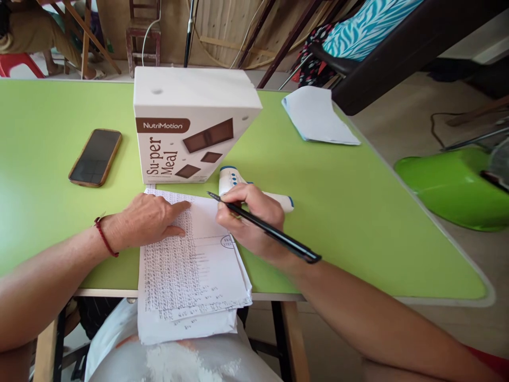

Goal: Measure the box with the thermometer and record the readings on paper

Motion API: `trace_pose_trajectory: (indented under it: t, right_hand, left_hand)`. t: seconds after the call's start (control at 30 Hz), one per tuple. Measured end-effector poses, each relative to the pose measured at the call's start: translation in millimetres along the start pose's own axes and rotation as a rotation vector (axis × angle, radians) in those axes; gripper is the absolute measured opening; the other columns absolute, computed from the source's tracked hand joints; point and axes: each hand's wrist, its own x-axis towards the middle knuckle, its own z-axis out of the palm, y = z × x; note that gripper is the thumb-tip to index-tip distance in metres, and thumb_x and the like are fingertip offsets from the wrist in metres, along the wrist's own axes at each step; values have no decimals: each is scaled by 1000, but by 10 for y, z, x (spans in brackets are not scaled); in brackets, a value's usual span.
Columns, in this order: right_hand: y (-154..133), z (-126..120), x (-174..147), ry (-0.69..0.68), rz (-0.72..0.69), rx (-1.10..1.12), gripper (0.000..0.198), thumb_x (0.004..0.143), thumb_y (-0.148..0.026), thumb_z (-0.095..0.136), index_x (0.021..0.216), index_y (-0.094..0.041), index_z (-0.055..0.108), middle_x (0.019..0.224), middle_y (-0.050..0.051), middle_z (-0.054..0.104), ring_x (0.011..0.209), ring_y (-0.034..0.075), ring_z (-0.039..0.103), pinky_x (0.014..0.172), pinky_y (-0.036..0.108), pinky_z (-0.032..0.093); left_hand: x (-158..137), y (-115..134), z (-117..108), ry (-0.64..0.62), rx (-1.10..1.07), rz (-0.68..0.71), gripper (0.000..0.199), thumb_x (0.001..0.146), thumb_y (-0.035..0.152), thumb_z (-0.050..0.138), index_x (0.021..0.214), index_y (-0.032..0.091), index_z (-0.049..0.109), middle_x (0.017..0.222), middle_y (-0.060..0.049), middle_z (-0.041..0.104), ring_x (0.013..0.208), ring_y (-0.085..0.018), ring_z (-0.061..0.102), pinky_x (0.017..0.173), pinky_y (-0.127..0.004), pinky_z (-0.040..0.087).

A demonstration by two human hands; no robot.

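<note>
Black and slim, the pen (274, 232) sat pinched between the thumb and fingers of the right hand (252, 212), its tip aimed away from the body. Left of that grip, the left hand (153, 220) lay on the written sheets (217, 265) — holding nothing, index finger pointing at the upper lines. The step seemed to be finding a place; writing there would call for lowering the tip leftward — away from the white device (227, 179) just beyond the grip.

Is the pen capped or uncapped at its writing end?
Uncapped: the pen's narrow bare tip shows beyond the right hand.
</note>
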Motion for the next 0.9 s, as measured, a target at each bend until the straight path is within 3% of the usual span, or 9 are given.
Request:
trace_pose_trajectory:
  t: [0.07,0.13,0.23,0.3,0.37,0.5,0.63,0.73,0.9]
  right_hand:
    - [-17,-81,8,-43,-103,-84,18,76,-9,57,80,-27,57,70,0,62,59,16,55,57,33,46]
    - [-34,-161,4,-114,-167,-158,21,76,-6,57,82,-26,61,74,2,64,65,18,58,60,34,46]
    - [-61,-235,-38,-253,-249,-285,21,77,-4,57,79,-23,65,75,4,64,70,20,59,63,35,44]
    - [-80,-235,-82,-366,-296,-330,20,80,-5,57,75,-22,67,73,5,64,69,20,57,63,36,41]
    - [-97,-202,-120,-451,-329,-329,21,82,-6,56,71,-21,67,72,5,63,68,19,55,62,36,38]
    - [-71,-157,-118,-488,-399,-256,20,80,-5,57,77,-20,69,70,4,62,67,19,56,61,35,38]
    - [170,-289,-8,-311,-262,-218,29,75,-5,59,97,-21,70,84,7,67,74,21,59,62,35,43]
    - [465,-421,74,-292,-63,-421,44,61,-8,69,104,-18,69,97,15,66,85,28,58,66,40,44]
    - [702,-486,128,-537,209,-443,23,60,-18,74,80,-21,63,70,3,54,57,15,46,50,30,35]
  left_hand:
    - [-1,-9,9,10,-38,6,49,93,41,64,135,16,59,87,-12,76,77,-27,72,57,-29,43]
    - [-11,-44,17,101,-125,0,37,91,39,67,120,16,67,77,-7,74,68,-23,68,54,-28,40]
    - [-39,-153,-1,532,-318,-127,25,97,41,59,94,17,68,65,-1,64,57,-14,58,52,-27,37]
    - [-53,-258,-30,901,-392,-260,36,102,51,47,100,19,64,70,0,60,63,-12,56,55,-28,39]
    - [-43,-379,-46,1115,-413,-334,44,103,60,39,122,23,54,86,0,61,80,-14,59,64,-29,44]
    - [74,-590,54,1049,-479,-282,65,100,64,42,149,26,22,128,-8,56,122,-21,54,87,-34,51]
    - [235,-695,259,917,-724,-125,87,91,71,52,153,25,11,147,-19,45,136,-28,50,98,-38,53]
    - [307,-735,357,878,-820,-74,94,88,72,57,152,21,11,146,-20,48,134,-27,54,99,-37,55]
    - [308,-750,349,916,-885,-113,80,86,67,63,141,17,33,142,-21,54,126,-28,60,97,-39,57]
